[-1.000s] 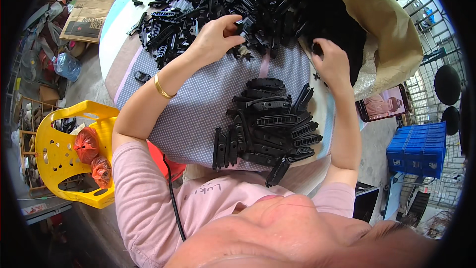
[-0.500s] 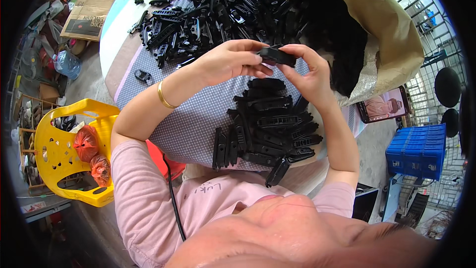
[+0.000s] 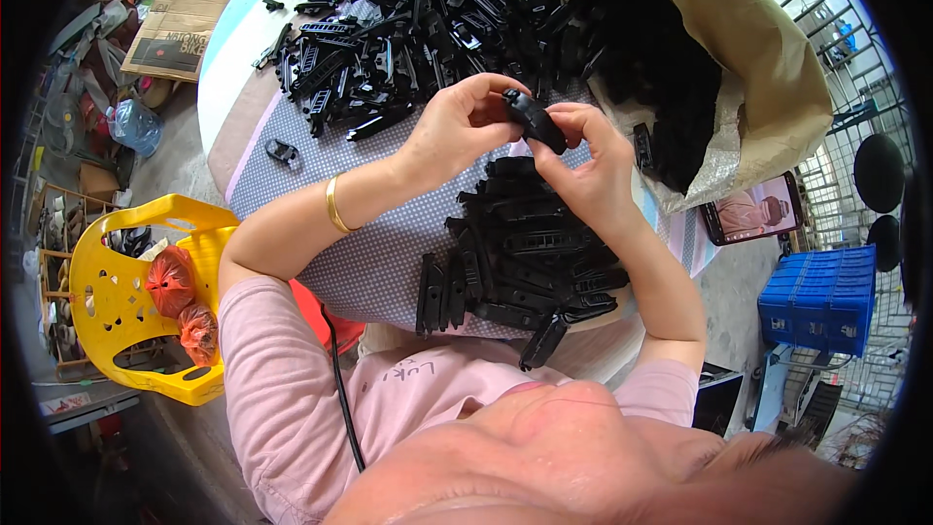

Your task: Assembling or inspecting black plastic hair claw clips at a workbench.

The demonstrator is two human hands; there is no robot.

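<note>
A curved black plastic part [image 3: 535, 122] is held over the table between both my hands. My left hand [image 3: 463, 126] pinches its left end, with the thumb beneath and the fingers behind it. The thumb and fingers of my right hand [image 3: 589, 160] close on its lower right end. Just below my hands lies a stacked pile of similar long black plastic parts [image 3: 525, 243]. Beyond my hands spreads a large heap of loose black plastic pieces [image 3: 408, 29]. A single small black piece [image 3: 282, 153] rests apart on the dotted tablecloth [image 3: 360, 224].
An opened brown sack [image 3: 777, 87] with black pieces inside lies at the far right. Beside it, a phone [image 3: 753, 208] leans near the table's edge. A blue crate [image 3: 818, 297] stands right of the table. At left is a yellow chair [image 3: 102, 331] holding two red bags [image 3: 171, 282].
The black part has turned from nearly level to steeply tilted, its left end up. My right hand has lowered and moved slightly left; my left hand still grips the part.
</note>
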